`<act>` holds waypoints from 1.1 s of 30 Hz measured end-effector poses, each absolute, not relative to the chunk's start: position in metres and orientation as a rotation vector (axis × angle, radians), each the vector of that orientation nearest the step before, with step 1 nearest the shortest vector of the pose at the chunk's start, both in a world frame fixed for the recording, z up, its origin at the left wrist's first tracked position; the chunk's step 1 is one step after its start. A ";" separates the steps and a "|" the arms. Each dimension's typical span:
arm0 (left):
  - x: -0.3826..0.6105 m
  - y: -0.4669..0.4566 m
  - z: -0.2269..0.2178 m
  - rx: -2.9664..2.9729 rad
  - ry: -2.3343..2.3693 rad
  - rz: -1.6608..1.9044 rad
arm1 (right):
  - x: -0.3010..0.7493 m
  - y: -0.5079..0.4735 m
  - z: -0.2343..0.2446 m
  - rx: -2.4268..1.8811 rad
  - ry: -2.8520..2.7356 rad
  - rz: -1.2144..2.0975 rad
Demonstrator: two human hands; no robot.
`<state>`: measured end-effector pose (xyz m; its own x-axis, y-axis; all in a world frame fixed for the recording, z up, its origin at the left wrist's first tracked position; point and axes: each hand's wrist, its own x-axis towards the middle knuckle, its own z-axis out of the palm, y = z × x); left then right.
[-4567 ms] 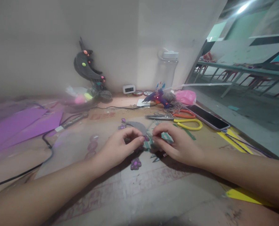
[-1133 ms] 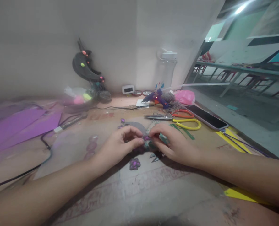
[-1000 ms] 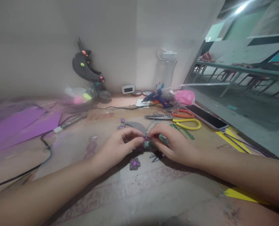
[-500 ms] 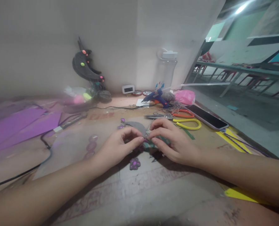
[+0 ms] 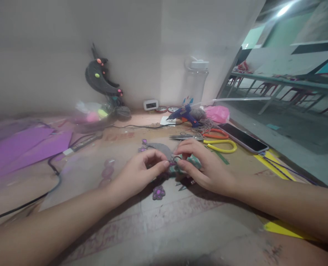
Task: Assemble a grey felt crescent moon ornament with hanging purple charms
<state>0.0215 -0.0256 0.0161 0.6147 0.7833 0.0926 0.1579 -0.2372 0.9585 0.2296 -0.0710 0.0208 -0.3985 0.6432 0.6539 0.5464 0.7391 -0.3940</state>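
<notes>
My left hand point(image 5: 142, 169) is closed in a pinch on a small purple-and-grey piece point(image 5: 172, 163), partly hidden by the fingertips. Facing it, my right hand point(image 5: 201, 164) pinches a thin dark strand point(image 5: 177, 157) that curves beside this piece. A grey crescent point(image 5: 161, 148) lies just behind my left fingers, with a small purple flower point(image 5: 144, 141) by its tip. Nearer to me rests a purple flower with grey edging point(image 5: 159, 192). Under my right hand are a green patterned item point(image 5: 193, 161) and a dark pointed tool point(image 5: 184, 184), both partly covered.
Scissors with yellow and red handles point(image 5: 219, 144) and a phone point(image 5: 243, 137) lie to the right. Behind are a blue glue gun point(image 5: 184, 113), grey yarn point(image 5: 205, 123), a clock point(image 5: 151, 105) and a bottle point(image 5: 195, 81). Purple sheets point(image 5: 28, 147) and a black cable point(image 5: 20, 207) occupy the left.
My right fingers have shifted slightly and drawn apart, uncovering the curved strand and more of the green item. My left hand stays in place.
</notes>
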 end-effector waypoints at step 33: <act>0.018 -0.014 0.011 1.629 0.876 0.909 | 0.332 -0.008 0.101 -1.007 -1.299 0.277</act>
<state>0.0185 -0.0144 0.0108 0.4479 0.8834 0.1379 0.1047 -0.2050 0.9732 0.3317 -0.0077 0.1005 0.3038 0.6812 0.6661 0.3508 0.5700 -0.7430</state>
